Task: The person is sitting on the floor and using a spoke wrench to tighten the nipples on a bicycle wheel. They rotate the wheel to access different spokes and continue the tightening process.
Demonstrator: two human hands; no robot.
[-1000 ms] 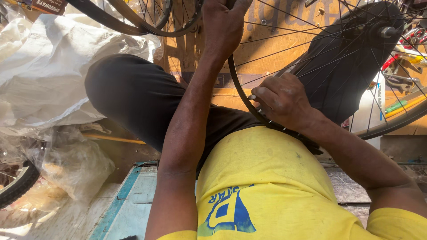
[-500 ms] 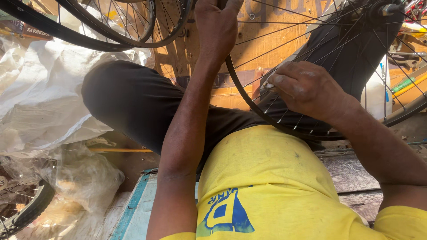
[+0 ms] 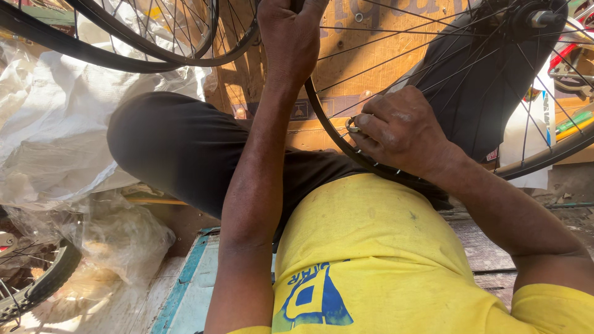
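Two bare hands are working on a spoked bicycle wheel (image 3: 433,93) that is standing across the person's lap, filling the view from twelve to three o'clock. The left hand (image 3: 291,37) is clamping around the black rim (image 3: 318,117) at twelve o'clock, fingers wrapped tight. The right hand (image 3: 402,133), lower at about two o'clock from the yellow shirt (image 3: 371,247), is pinching a small metal spoke tool (image 3: 352,125) against the rim where the spokes are meeting it. More wheels (image 3: 154,37) are leaning at eleven o'clock above white plastic sacking (image 3: 55,124).
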